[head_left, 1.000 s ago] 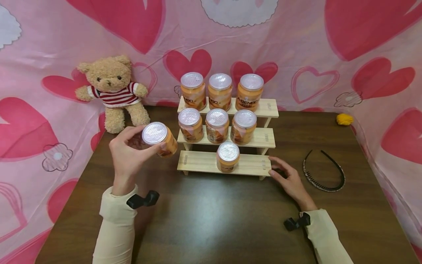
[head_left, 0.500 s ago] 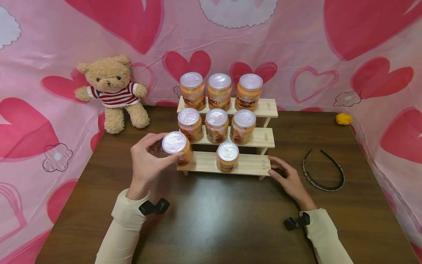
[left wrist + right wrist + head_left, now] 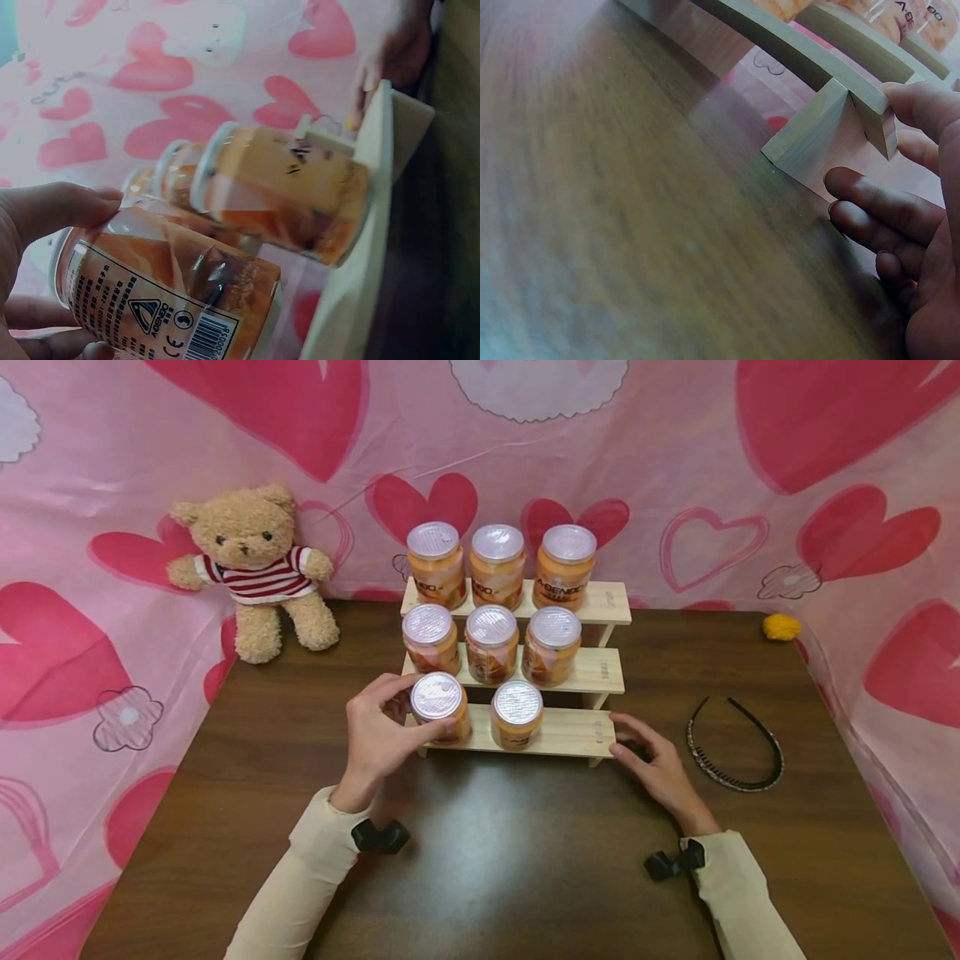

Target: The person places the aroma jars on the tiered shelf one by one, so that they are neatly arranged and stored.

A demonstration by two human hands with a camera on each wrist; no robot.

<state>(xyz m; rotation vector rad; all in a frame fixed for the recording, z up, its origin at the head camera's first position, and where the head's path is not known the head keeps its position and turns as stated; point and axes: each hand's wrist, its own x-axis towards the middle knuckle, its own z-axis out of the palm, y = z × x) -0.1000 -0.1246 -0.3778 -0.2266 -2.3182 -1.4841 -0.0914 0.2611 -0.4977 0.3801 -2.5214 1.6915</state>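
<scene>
My left hand (image 3: 381, 727) grips an orange jar (image 3: 176, 277) with a silvery lid between thumb and fingers. The jar is over the left end of the lowest tier (image 3: 562, 731) of a light wooden stepped stand. In the left wrist view a gap shows between its base and the board. Beside it, another jar (image 3: 516, 717) stands on the same tier. My right hand (image 3: 656, 764) holds the right end of this tier, its thumb and a finger against the board end (image 3: 885, 124); its other fingers are curled below.
Three jars stand on the middle tier (image 3: 600, 670) and three on the top tier (image 3: 611, 602). A teddy bear (image 3: 251, 572) leans at the back left. A black headband (image 3: 738, 747) and a yellow bundle (image 3: 782, 627) lie to the right on the wooden table (image 3: 480, 877).
My left hand has carried the jar rightward and slightly toward me, from left of the stand to over the lowest tier's left end. The right hand has kept its place at the board end.
</scene>
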